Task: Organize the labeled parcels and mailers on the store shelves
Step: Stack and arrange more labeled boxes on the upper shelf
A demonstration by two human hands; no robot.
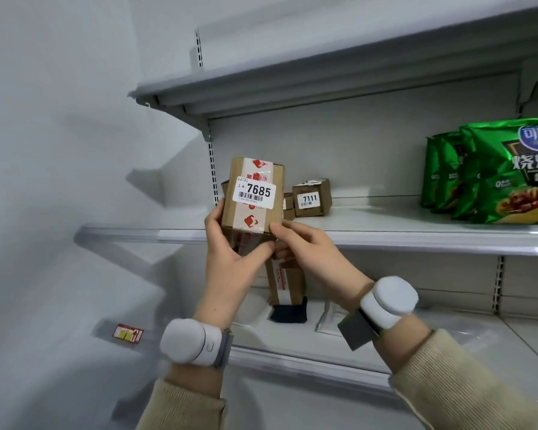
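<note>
Two hands hold the 7685 box (253, 197) upright at the shelf's (416, 237) front edge.
Your left hand (230, 259) curls fingers and thumb round its lower left side; your right hand (311, 252) pinches its bottom right corner. The box is near the shelf's left end, with the 7111 box (312, 198) behind it on the shelf.

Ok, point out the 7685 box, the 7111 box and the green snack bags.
7685 box (254, 193): head view, white number label.
7111 box (308, 200): head view, front label.
green snack bags (516, 175): head view, front bag's face.
</note>
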